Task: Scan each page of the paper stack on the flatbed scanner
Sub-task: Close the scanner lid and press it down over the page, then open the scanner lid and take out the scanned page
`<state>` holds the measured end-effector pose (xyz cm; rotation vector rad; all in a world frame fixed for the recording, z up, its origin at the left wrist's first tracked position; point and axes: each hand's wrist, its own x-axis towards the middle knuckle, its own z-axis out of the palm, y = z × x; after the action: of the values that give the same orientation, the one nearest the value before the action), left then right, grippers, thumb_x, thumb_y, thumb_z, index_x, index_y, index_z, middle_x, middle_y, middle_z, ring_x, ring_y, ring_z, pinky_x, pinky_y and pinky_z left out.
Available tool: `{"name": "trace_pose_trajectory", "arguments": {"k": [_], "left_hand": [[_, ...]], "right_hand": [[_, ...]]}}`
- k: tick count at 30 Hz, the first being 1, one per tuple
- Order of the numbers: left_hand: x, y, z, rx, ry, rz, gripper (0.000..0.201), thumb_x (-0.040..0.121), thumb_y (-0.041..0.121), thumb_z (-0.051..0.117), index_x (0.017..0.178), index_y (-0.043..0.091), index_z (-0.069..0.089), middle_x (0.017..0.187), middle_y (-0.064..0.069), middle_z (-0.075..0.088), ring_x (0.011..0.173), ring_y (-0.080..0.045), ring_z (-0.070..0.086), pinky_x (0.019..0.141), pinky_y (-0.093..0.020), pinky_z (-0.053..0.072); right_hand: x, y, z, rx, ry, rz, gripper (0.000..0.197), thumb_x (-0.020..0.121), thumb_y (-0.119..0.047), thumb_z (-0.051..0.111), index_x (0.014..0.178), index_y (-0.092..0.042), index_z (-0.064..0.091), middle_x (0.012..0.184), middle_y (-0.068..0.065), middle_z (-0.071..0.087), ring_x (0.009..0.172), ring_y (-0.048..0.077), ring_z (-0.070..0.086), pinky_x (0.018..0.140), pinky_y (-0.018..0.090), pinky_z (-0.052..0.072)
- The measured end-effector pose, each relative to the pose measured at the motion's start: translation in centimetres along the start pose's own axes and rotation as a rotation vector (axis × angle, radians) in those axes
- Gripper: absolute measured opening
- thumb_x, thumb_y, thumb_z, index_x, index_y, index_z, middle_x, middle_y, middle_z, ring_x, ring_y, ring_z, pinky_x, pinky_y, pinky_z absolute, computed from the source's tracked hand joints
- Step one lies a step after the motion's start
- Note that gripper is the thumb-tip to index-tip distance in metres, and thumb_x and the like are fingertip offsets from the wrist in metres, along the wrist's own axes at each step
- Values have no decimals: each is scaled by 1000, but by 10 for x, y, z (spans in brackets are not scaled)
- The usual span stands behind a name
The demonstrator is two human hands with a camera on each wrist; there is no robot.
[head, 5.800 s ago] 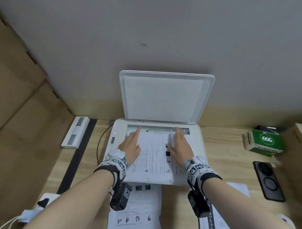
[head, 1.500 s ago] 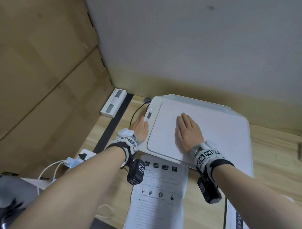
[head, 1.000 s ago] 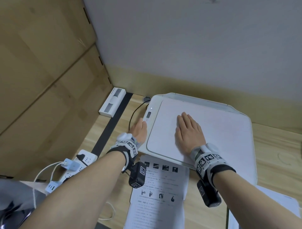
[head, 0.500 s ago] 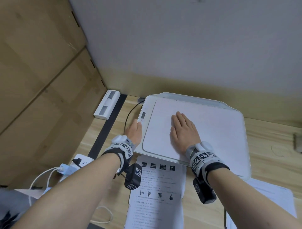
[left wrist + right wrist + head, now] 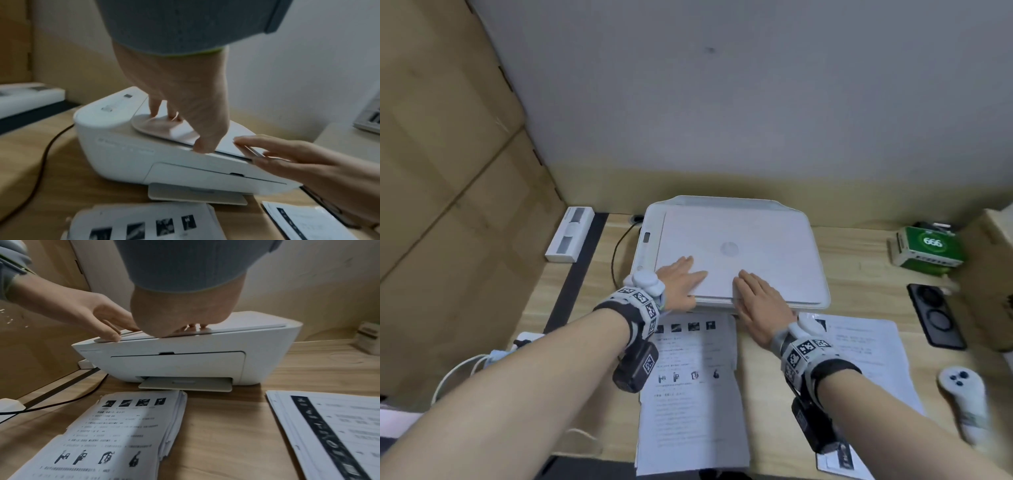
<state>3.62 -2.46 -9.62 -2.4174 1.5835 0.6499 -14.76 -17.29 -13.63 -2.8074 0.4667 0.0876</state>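
The white scanner (image 5: 732, 253) sits in the middle of the frame on the table (image 5: 859, 274), lid down. Both hands lie flat with straight fingers on the lid's front edge: left hand (image 5: 679, 282), right hand (image 5: 760, 305). The lid looks stiff and light; lift it at that edge. The paper stack (image 5: 688, 394) below is thin and floppy. A green box (image 5: 926, 250) at right reads "666".

Wooden desk (image 5: 859, 284) bearing scanner (image 5: 774, 260), two paper stacks (image 5: 688, 394) (image 5: 869, 359), phone (image 5: 935, 315), green box (image 5: 924, 250), white controller (image 5: 965, 394).
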Motion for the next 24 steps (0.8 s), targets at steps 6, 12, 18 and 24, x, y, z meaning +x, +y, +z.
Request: {"name": "trace_pose_trajectory", "arguments": {"k": [6,12,18,24], "left_hand": [[-3,28,-16,248,119,38,36,83,16,62,113,13,42,104,-9,51,83,-23,48,63,-35,37],[-7,46,-74,233,53,-23,32,70,16,62,100,12,50,77,-4,54,65,-23,53,57,-27,41],[4,24,-155,96,263,-118,20,66,16,52,83,25,56,81,-3,58,69,-28,47,63,-31,43],[36,0,-201,55,494,-160,31,74,7,47,100,20,58,90,-8,65,76,-34,56,62,-33,40]], "right_hand": [[-29,8,-22,-48,83,108,26,99,-30,46,121,-19,53,130,-1,52,117,27,46,87,37,43],[-32,14,-59,72,155,194,31,98,-27,43,127,-16,48,129,4,46,102,33,60,75,41,51],[20,20,-137,-82,450,128,35,88,-16,57,122,-9,58,115,10,57,102,33,53,86,43,48],[89,33,-189,-122,544,110,53,84,-18,59,135,-7,49,124,9,55,106,32,46,95,44,44]]}}
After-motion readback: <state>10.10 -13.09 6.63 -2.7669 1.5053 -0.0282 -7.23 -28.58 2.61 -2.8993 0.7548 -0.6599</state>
